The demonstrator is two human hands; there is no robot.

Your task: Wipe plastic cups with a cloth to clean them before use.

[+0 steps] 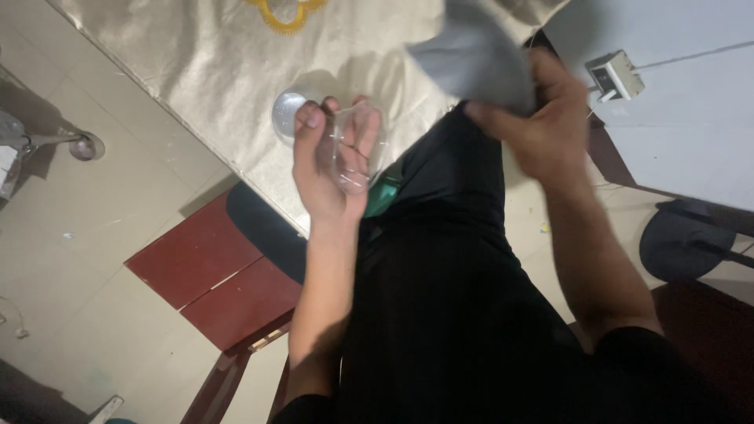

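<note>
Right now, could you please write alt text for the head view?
The left hand holds a clear glass while the right hand grips a grey cloth, above a table with a shiny beige cloth.

A home room, likely a dining area: tiled floor, cloth-covered table, red wooden chair, wall socket.

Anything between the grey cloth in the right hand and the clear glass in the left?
Nothing visible. The grey cloth in the right hand and the clear glass in the left hand are apart, with only the tablecloth behind.
</note>
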